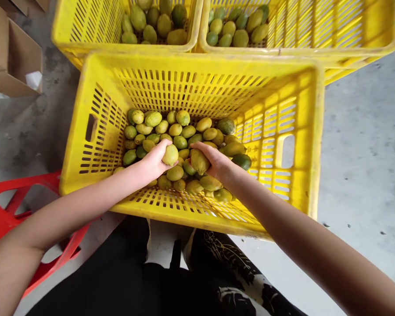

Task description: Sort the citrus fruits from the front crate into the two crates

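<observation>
Left hand fingers curled around a yellow-green fruit, right hand clasping a mottled fruit, both atop the fruit pile inside the near yellow crate, two more crates behind, grey concrete floor, red stool, cardboard box.

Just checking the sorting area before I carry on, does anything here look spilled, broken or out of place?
Nothing stands out. The fruit all lies inside the near yellow crate, none on the floor. The left hand and right hand each grip one fruit. The two crates behind sit side by side, whole.
</observation>
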Action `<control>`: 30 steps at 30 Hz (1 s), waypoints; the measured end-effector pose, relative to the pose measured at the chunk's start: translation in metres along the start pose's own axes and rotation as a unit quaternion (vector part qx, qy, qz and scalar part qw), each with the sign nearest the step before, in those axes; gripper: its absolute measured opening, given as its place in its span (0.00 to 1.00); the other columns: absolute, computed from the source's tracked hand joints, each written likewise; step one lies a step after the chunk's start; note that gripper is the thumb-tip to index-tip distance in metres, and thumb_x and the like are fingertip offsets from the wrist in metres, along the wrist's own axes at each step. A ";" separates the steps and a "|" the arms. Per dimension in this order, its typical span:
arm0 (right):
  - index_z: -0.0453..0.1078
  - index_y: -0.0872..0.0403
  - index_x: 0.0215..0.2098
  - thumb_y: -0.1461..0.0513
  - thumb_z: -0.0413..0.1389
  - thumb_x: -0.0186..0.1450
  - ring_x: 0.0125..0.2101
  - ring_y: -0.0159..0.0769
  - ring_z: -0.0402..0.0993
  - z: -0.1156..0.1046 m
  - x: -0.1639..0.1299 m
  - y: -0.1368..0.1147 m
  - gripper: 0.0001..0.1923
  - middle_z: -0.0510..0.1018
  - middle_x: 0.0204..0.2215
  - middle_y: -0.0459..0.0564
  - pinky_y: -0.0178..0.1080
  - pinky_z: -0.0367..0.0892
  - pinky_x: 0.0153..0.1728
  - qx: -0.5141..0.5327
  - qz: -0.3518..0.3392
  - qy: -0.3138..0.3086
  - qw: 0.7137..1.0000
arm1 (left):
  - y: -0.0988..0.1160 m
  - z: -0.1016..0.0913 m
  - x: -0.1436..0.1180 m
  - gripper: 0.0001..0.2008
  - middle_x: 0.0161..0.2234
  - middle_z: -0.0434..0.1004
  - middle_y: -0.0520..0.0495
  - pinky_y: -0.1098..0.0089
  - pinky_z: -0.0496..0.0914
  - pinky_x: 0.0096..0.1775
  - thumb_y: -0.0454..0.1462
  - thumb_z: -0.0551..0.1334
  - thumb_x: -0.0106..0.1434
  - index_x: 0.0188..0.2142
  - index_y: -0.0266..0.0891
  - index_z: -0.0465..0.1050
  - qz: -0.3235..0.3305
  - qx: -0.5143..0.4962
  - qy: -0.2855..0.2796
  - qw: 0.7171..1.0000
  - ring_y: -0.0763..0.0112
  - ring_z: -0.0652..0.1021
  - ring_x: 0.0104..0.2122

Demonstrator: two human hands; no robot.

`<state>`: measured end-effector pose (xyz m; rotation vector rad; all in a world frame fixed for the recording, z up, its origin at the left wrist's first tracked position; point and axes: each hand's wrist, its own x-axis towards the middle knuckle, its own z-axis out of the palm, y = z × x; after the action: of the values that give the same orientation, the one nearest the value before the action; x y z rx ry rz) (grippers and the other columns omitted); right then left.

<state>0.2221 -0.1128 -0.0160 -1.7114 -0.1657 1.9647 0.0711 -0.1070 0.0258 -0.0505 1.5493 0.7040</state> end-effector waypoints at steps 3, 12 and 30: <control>0.71 0.50 0.38 0.62 0.57 0.76 0.22 0.38 0.75 0.002 -0.004 -0.003 0.06 0.78 0.24 0.48 0.39 0.74 0.26 0.025 0.060 0.018 0.998 | 0.001 0.002 -0.002 0.13 0.31 0.73 0.52 0.71 0.76 0.36 0.34 0.64 0.79 0.34 0.42 0.67 -0.009 -0.018 -0.008 1.000 0.68 0.76 0.32; 0.69 0.51 0.39 0.61 0.56 0.77 0.20 0.38 0.73 0.010 -0.009 0.001 0.06 0.75 0.21 0.46 0.37 0.72 0.20 -0.006 0.058 0.025 0.998 | 0.001 0.000 0.003 0.10 0.31 0.74 0.52 0.72 0.76 0.33 0.34 0.65 0.77 0.37 0.42 0.69 -0.013 -0.044 -0.011 0.999 0.69 0.76 0.30; 0.70 0.51 0.29 0.61 0.52 0.73 0.15 0.40 0.69 0.017 -0.006 0.001 0.13 0.71 0.16 0.49 0.38 0.65 0.15 -0.030 -0.039 0.024 0.999 | 0.000 0.002 -0.001 0.08 0.31 0.75 0.52 0.72 0.76 0.34 0.33 0.64 0.77 0.38 0.42 0.71 -0.025 -0.041 -0.012 0.999 0.69 0.77 0.29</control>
<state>0.2064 -0.1120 -0.0082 -1.7622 -0.2724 1.8787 0.0727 -0.1065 0.0267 -0.1406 1.4909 0.7262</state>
